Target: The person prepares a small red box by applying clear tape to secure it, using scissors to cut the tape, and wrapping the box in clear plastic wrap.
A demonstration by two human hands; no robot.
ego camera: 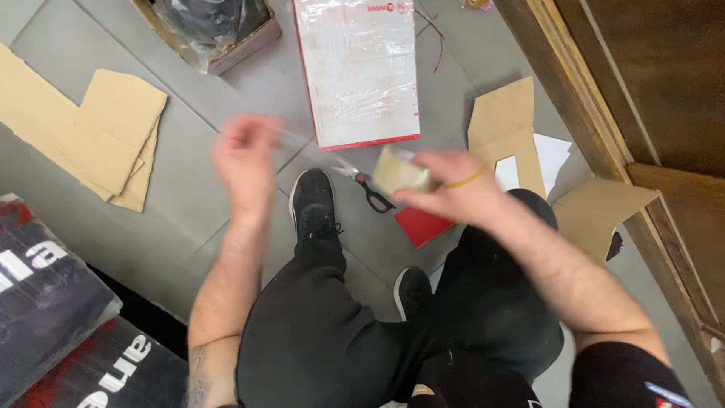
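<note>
Holding a roll of clear packing tape (400, 171), the right hand (445, 189) has its fingers wrapped round the roll, while the left hand (245, 155) is raised well to the left of it, blurred, its fingertips seemingly pinched on the free end of the tape; I cannot tell the pinch for certain. A faint clear strip seems to run between the two hands, which would explain why they are held so far apart. Just below the roll, scissors (364, 185) with dark handles lie on the grey tiled floor (189, 196), within easy reach. Beyond the roll lies a white, plastic-wrapped flat box with red edges (359, 72). To the roll's right lie cardboard offcuts (502, 125) and a white sheet; far left of it, more cardboard pieces (106, 136). A red card (423, 225) sits just under the right hand.
</note>
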